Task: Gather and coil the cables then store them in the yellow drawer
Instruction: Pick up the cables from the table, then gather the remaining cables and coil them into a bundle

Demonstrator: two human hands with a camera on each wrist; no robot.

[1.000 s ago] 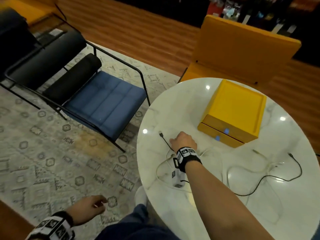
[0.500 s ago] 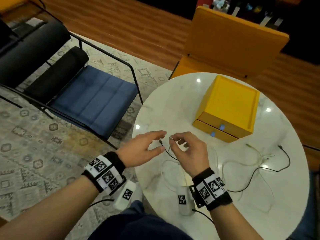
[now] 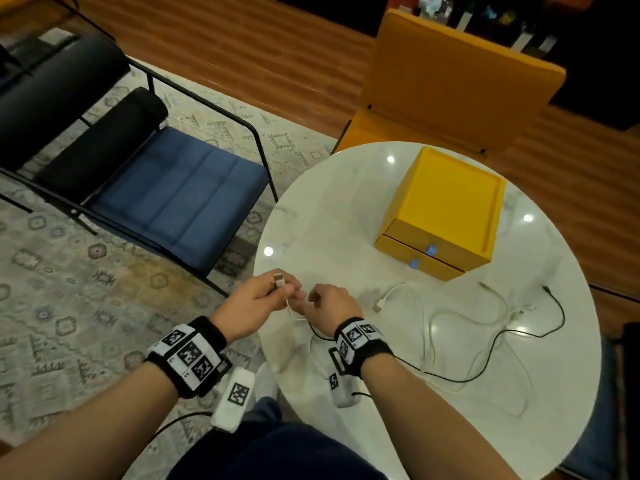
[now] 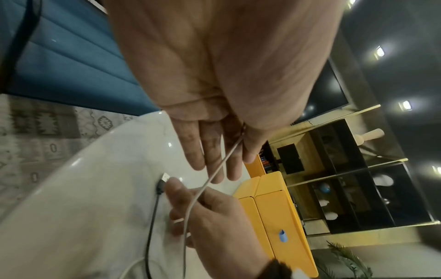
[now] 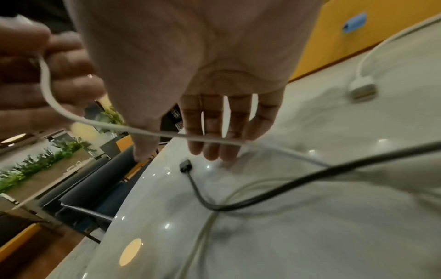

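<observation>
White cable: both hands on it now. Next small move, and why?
Probably wrap a first loop: the left hand pinches the white cable at one end, the right hand holds it close by, and the rest trails uncoiled across the table.

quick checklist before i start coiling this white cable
1. Left hand pinches the white cable near its end: ok.
2. Right hand has a firm grip on it: cannot tell; it runs across the fingers.
3. White cable is free of the black cable: not ok; they cross on the table.
4. First loop formed: not ok; none yet.
5. Yellow drawer unit open to take the coil: not ok; both drawers are shut.
</observation>
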